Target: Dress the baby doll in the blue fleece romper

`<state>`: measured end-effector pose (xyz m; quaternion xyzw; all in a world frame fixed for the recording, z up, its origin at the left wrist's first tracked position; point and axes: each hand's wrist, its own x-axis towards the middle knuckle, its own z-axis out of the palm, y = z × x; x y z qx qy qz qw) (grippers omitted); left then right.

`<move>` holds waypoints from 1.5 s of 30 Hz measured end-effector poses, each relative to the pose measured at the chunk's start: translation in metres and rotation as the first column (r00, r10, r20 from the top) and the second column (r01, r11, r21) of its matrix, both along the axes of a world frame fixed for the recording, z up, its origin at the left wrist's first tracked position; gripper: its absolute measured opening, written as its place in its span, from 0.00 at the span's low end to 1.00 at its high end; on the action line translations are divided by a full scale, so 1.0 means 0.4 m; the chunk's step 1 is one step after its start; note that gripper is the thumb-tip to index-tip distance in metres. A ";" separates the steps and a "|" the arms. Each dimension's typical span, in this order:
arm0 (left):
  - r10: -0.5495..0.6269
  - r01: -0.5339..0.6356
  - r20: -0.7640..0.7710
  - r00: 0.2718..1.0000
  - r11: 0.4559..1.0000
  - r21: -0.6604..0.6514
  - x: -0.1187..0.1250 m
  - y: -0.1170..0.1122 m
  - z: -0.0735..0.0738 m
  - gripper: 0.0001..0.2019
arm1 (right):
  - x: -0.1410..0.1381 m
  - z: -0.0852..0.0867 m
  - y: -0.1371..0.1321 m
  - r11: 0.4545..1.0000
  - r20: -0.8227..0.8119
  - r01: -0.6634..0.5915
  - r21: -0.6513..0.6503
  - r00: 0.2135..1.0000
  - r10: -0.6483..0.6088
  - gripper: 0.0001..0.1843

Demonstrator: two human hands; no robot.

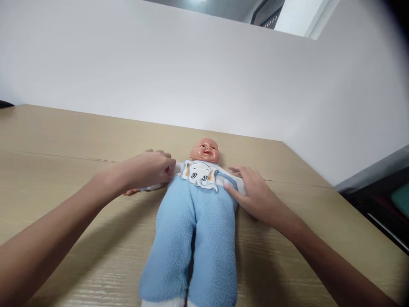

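Observation:
A baby doll lies on its back on the wooden table, head toward the wall. Light blue fleece overalls with a white elephant patch on the bib cover it, over a white-sleeved top. At the doll's shoulder on the left, my left hand is closed, its curled fingers on the white sleeve. The doll's small hand shows below my wrist. My right hand rests around the other sleeve, fingers apart, thumb by the bib; the doll's arm there is mostly hidden.
The wooden table meets a white wall behind the doll. A dark object stands off the table's right edge. An opening at the top of the wall shows another space beyond.

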<state>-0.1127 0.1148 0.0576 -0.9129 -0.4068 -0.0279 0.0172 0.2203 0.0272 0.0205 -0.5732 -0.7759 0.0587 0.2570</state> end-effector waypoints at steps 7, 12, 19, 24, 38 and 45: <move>-0.235 0.232 0.416 0.879 0.971 0.060 0.168 -0.095 0.072 0.05 | 0.185 -0.128 -0.129 0.993 -0.062 0.117 -0.030 0.991 -0.119 0.27; -0.328 0.297 0.389 0.861 0.945 0.137 0.359 -0.098 0.034 0.19 | 0.205 -0.141 -0.157 0.978 -0.273 0.117 -0.175 0.948 -0.162 0.24; -0.263 0.278 0.252 0.931 0.960 -0.026 0.385 -0.020 -0.063 0.10 | 0.196 -0.113 -0.139 0.969 -0.510 0.234 -0.078 0.826 -0.240 0.36; -0.345 0.369 0.291 0.893 0.929 -0.030 0.357 -0.004 -0.059 0.05 | 0.175 -0.092 -0.063 0.984 -0.829 0.114 -0.137 0.530 -0.177 0.46; -0.580 0.479 0.352 0.734 0.810 0.338 0.320 -0.047 -0.052 0.16 | 0.038 -0.119 0.041 0.981 -0.648 -0.149 0.124 0.737 0.194 0.32; -0.244 0.418 0.773 0.585 0.908 -0.030 0.335 -0.048 -0.039 0.04 | 0.039 -0.105 -0.013 0.947 -0.524 -0.307 0.092 0.794 0.308 0.15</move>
